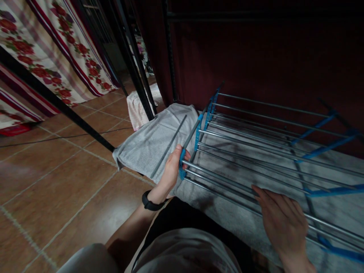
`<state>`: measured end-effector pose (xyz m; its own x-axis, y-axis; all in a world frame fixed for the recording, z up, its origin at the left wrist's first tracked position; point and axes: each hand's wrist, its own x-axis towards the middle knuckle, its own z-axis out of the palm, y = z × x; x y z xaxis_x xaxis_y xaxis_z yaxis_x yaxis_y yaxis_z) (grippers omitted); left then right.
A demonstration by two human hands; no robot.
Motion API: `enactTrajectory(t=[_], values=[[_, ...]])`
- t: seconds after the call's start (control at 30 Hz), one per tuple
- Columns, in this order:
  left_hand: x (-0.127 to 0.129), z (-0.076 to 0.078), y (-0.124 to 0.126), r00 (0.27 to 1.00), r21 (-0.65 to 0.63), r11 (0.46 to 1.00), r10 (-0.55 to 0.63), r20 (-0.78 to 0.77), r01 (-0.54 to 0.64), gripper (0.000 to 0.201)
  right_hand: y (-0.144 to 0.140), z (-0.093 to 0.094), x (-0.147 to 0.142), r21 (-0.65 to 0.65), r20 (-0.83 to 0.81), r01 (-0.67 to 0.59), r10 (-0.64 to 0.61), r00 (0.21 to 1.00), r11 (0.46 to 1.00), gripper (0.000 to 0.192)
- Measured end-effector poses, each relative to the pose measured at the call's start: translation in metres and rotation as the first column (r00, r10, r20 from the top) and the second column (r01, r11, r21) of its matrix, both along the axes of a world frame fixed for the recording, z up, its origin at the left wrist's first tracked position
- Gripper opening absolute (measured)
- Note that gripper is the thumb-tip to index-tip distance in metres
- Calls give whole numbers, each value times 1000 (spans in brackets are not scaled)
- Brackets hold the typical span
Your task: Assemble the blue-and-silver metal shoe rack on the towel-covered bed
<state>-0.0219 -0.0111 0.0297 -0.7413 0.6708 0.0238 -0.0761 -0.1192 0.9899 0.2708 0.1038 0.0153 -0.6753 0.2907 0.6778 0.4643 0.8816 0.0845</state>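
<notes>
We see the rack lying flat on a grey cloth, its rods running left to right. Our left hand grips its blue end piece; our right hand rests open on the rods. Tiled floor, floral curtain. The rack's right end is cut off; the background is dark.

The tiled floor on the left is free for a hand to pass. On the right, the metal rack covers the grey cloth. Black poles and a dark curtain close the far side.
</notes>
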Motion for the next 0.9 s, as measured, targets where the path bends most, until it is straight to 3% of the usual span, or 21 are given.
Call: enactTrajectory(t=[0.43, 0.9], values=[[-3, -4, 2, 1000, 7, 1000, -13, 17, 13, 55, -2, 3, -3, -27, 49, 7, -6, 999, 1000, 31], [-3, -1, 0, 999, 14, 999, -39, -21, 39, 51, -8, -8, 7, -68, 10, 52, -51, 999, 996, 43]])
